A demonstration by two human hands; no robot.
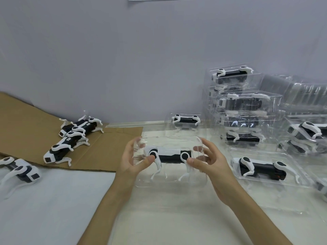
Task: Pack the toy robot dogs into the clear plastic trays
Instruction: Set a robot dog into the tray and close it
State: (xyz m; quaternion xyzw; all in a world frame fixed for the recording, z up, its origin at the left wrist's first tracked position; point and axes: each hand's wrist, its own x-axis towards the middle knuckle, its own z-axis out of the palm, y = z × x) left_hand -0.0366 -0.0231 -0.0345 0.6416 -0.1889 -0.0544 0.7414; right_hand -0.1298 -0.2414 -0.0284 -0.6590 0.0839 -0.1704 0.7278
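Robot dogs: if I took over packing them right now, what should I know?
Hands: the left hand and right hand each grip an end of the clear tray, which has a toy dog inside.
Done: a stack of filled trays stands on the right.
Left: loose dogs lie on the cardboard, and another loose dog is at the far left.

Two bare forearms, the left [106, 209] and the right [251, 214], reach up from the lower edge and angle toward each other. The left hand [131, 157] grips one end of a clear plastic tray [169, 182], thumb in front and fingers curled behind. The right hand [213, 163] grips the opposite end the same way, its fingers spread wider.
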